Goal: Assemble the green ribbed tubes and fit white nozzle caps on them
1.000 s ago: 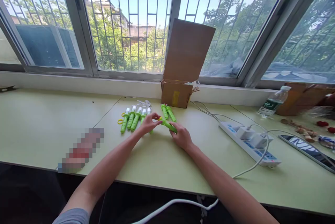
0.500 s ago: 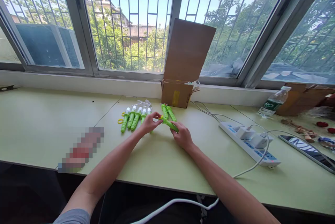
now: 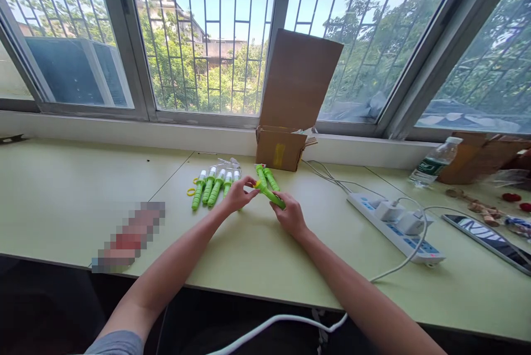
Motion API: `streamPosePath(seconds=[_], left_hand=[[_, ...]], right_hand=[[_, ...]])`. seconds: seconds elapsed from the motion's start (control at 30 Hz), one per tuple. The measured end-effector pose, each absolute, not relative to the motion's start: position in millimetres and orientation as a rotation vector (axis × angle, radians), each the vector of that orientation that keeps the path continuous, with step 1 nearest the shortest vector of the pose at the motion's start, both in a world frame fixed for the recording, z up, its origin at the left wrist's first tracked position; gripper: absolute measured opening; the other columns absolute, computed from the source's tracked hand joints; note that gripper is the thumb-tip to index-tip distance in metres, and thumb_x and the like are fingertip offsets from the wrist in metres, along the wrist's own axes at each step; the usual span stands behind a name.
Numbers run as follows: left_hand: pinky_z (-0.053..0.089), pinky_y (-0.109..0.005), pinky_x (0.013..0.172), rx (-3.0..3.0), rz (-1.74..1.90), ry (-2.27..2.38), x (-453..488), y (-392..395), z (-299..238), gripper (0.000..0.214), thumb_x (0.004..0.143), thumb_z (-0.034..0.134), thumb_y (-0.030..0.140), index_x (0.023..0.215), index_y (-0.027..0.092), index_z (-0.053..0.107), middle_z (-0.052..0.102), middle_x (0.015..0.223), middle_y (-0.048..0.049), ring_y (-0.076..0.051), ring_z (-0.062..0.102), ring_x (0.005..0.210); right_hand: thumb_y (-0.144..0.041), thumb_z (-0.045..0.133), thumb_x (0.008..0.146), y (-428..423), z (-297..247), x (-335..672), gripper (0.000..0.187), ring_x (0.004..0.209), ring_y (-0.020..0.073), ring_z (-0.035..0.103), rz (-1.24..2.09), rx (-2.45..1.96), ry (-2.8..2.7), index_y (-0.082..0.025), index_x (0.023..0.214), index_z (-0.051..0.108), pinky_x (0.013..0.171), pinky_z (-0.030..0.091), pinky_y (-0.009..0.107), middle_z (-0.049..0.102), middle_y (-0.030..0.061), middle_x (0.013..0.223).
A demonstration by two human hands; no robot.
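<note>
An open cardboard box (image 3: 277,150) was placed beyond the hands, a power strip (image 3: 375,214) to the right; a row of green tubes (image 3: 213,188) was partly hidden by the left hand (image 3: 238,194). One banded tube (image 3: 271,197) was pinched near its yellow end by the left fingertips, its lower end gripped by the right hand (image 3: 289,213), and was held slanting between both.

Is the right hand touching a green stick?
Touching: in the head view, the right hand's fingers and thumb grip a green stick near its lower end.

Workroom interior beside barred windows (image 3: 207,40). The long table (image 3: 249,255) bears a power strip (image 3: 399,235) and an open cardboard box (image 3: 279,150).
</note>
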State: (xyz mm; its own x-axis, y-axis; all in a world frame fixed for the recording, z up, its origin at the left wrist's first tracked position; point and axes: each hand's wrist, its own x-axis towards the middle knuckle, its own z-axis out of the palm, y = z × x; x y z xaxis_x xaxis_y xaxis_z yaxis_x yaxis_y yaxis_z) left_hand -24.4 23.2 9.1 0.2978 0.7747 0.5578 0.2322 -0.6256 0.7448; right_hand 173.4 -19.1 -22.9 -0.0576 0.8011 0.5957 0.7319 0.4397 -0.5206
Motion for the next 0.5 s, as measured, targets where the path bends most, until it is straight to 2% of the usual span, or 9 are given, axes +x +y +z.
streamPosePath(seconds=[0.17, 0.33, 0.4, 0.5], left_hand=[[0.054, -0.025, 0.06, 2.057, 1.325, 0.887, -24.1, 20.6, 11.0, 0.023, 0.078, 0.064, 0.034, 0.092, 0.018, 0.055, 0.064, 0.096, -0.0062, -0.019, 0.063, 0.093], [0.055, -0.03, 0.071, 2.144, 1.442, 0.859, -24.4, 17.7, 14.1, 0.016, 0.079, 0.062, 0.03, 0.088, 0.018, 0.057, 0.056, 0.116, -0.0088, -0.019, 0.059, 0.101], [0.055, -0.032, 0.074, 2.176, 1.471, 0.847, -24.2, 17.0, 15.8, 0.013, 0.08, 0.061, 0.028, 0.087, 0.018, 0.058, 0.058, 0.112, -0.0082, -0.018, 0.059, 0.099], [0.052, -0.035, 0.08, 2.225, 1.497, 0.845, -23.4, 16.1, 18.3, 0.009, 0.081, 0.06, 0.025, 0.087, 0.019, 0.06, 0.062, 0.102, -0.0068, -0.019, 0.06, 0.096]], right_hand=[[-0.026, 0.055, 0.078, -19.0, -22.1, 173.5, 0.035, 0.089, 0.0215, 0.062, 0.151, -1.276, -1.77, -0.022, 0.112, 0.062, 0.076, 0.048, 0.033, 0.066, 0.0074, 0.104], [-0.027, 0.057, 0.076, -18.5, -21.5, 171.6, 0.035, 0.093, 0.0217, 0.061, 0.224, -1.193, -1.719, -0.021, 0.11, 0.063, 0.082, 0.047, 0.034, 0.066, 0.0071, 0.104], [-0.03, 0.058, 0.075, -19.0, -21.0, 169.8, 0.035, 0.092, 0.0217, 0.061, 0.287, -1.173, -1.686, -0.021, 0.108, 0.063, 0.082, 0.047, 0.035, 0.067, 0.0068, 0.103], [-0.035, 0.059, 0.074, -20.2, -20.1, 167.6, 0.038, 0.081, 0.0207, 0.062, 0.437, -1.182, -1.627, -0.019, 0.107, 0.064, 0.072, 0.049, 0.032, 0.068, 0.0068, 0.098]])
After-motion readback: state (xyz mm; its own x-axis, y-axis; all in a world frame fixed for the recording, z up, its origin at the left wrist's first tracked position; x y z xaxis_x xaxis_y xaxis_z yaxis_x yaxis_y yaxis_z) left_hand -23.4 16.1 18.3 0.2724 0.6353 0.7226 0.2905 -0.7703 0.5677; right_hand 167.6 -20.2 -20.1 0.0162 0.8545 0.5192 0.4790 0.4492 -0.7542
